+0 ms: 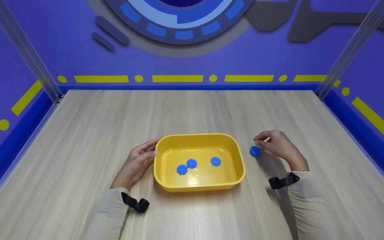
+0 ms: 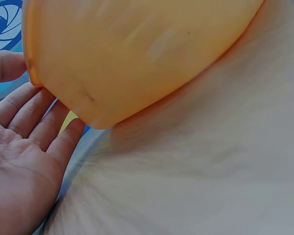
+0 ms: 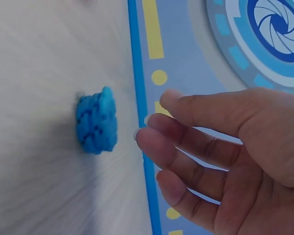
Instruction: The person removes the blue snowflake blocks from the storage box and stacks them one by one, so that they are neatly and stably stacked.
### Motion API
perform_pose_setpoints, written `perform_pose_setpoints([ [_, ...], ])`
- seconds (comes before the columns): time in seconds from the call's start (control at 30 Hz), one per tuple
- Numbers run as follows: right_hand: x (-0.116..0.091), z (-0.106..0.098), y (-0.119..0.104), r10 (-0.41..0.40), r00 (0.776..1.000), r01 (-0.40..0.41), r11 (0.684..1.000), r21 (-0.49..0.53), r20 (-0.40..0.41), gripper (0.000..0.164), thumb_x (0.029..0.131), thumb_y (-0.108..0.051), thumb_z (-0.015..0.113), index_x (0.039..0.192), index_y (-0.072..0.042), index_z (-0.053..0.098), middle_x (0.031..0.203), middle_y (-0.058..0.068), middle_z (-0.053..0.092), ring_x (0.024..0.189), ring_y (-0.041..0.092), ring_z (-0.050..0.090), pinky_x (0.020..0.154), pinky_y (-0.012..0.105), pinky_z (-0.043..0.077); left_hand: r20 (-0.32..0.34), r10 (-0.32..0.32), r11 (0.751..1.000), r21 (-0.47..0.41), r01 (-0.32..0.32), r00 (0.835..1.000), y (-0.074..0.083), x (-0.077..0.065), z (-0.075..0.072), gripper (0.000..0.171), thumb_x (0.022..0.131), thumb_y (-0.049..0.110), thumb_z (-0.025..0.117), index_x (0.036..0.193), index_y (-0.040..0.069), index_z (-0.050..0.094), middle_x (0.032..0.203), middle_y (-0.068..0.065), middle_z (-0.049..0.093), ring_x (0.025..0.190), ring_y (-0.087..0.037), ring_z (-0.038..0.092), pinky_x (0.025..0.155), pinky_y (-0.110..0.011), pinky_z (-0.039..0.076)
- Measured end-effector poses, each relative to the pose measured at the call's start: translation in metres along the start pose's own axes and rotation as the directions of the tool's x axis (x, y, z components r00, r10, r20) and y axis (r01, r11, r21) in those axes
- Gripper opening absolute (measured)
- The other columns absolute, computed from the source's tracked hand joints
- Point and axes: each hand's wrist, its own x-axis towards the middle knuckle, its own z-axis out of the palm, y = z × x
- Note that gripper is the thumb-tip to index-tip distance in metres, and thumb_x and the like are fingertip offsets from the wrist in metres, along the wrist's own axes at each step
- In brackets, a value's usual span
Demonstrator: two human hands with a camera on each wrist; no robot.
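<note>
- Nearest the camera, at the lower edge of the head view, we see two beige sleeves: the left sleeve (image 1: pixel 107 215) and the right sleeve (image 1: pixel 308 206).
- Behind everything we have the blue-violet wall (image 1: pixel 65 50), printed with yellow bars and dots and, at the top, part of a large round emblem (image 1: pixel 183 35).
- In front of the wall we see the pale wood-grain table (image 1: pixel 192 110), running back between the side panels.
- On the table we find the yellow tub (image 1: pixel 195 142), upright, its long side lying across our view.
- At the tub's left end we see the left hand (image 1: pixel 138 163) gripping it, thumb at the rim and fingers along the outer wall.
- Off the tub's right end we see the right hand (image 1: pixel 280 146), fingers loosely bent and relaxed; the right wrist view shows us a gap between its fingertips and the blue pile (image 1: pixel 255 151).
- At each wrist we notice a black wrist camera (image 1: pixel 140 205).
- That pile of flower-shaped discs sits on the table between tub and right hand; we cannot count its layers.
- Inside the tub we see three blue discs lying flat: the left disc (image 1: pixel 182 169) just beside the middle disc (image 1: pixel 192 163), and the right disc (image 1: pixel 215 161) apart from both.
</note>
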Motion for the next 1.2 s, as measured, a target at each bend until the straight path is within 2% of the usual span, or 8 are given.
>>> perform_pose_setpoints([
  [0.13, 0.001, -0.001, -0.010, 0.004, 1.000, -0.004, 1.000, 0.008, 0.012, 0.024, 0.093, -0.015, 0.061, 0.110, -0.001, 0.070, 0.104, 0.015, 0.069, 0.080, 0.020, 0.061, 0.071, 0.026, 0.053, 0.001, 0.012, 1.000, -0.014, -0.012, 1.000, -0.001, 0.000, 0.000, 0.060, 0.089, -0.001, 0.056, 0.145, -0.005, 0.034, 0.150, -0.019, 0.039, 0.120, -0.013, 0.057, 0.098, -0.026, 0.050],
  [0.3, 0.003, 0.000, -0.023, -0.034, 0.999, 0.035, 0.999, -0.009, 0.019, 0.024, 0.092, -0.015, 0.062, 0.111, -0.002, 0.070, 0.104, 0.015, 0.069, 0.080, 0.022, 0.061, 0.075, 0.032, 0.056, 0.013, 0.025, 1.000, -0.011, -0.025, 1.000, -0.001, 0.000, -0.001, 0.060, 0.089, -0.002, 0.055, 0.145, -0.006, 0.034, 0.150, -0.019, 0.040, 0.120, -0.013, 0.058, 0.097, -0.026, 0.052],
  [0.67, 0.010, 0.002, -0.054, -0.092, 0.995, 0.094, 0.994, -0.047, 0.046, 0.021, 0.090, -0.009, 0.065, 0.110, -0.005, 0.071, 0.102, 0.013, 0.070, 0.085, 0.024, 0.064, 0.081, 0.039, 0.059, 0.010, 0.015, 1.000, -0.015, -0.015, 1.000, -0.001, -0.001, 0.000, 0.061, 0.089, -0.003, 0.056, 0.146, -0.005, 0.033, 0.152, -0.020, 0.036, 0.121, -0.012, 0.056, 0.100, -0.026, 0.049],
  [0.93, 0.016, 0.004, -0.075, -0.182, 0.979, 0.188, 0.980, -0.061, 0.094, 0.017, 0.088, -0.009, 0.068, 0.104, -0.005, 0.073, 0.094, 0.009, 0.072, 0.083, 0.022, 0.064, 0.078, 0.037, 0.058, 0.010, 0.024, 0.999, -0.025, -0.023, 1.000, -0.002, 0.001, 0.000, 0.062, 0.089, -0.003, 0.058, 0.145, -0.006, 0.034, 0.150, -0.020, 0.038, 0.120, -0.012, 0.057, 0.100, -0.026, 0.049],
  [1.2, 0.023, 0.011, -0.102, -0.219, 0.959, 0.238, 0.966, -0.097, 0.178, 0.020, 0.087, -0.011, 0.069, 0.106, -0.004, 0.072, 0.096, 0.009, 0.072, 0.084, 0.021, 0.066, 0.076, 0.034, 0.059, 0.024, 0.017, 1.000, -0.020, -0.017, 1.000, -0.001, 0.000, -0.001, 0.061, 0.090, -0.003, 0.055, 0.146, -0.005, 0.032, 0.152, -0.020, 0.036, 0.121, -0.012, 0.056, 0.099, -0.026, 0.050],
])
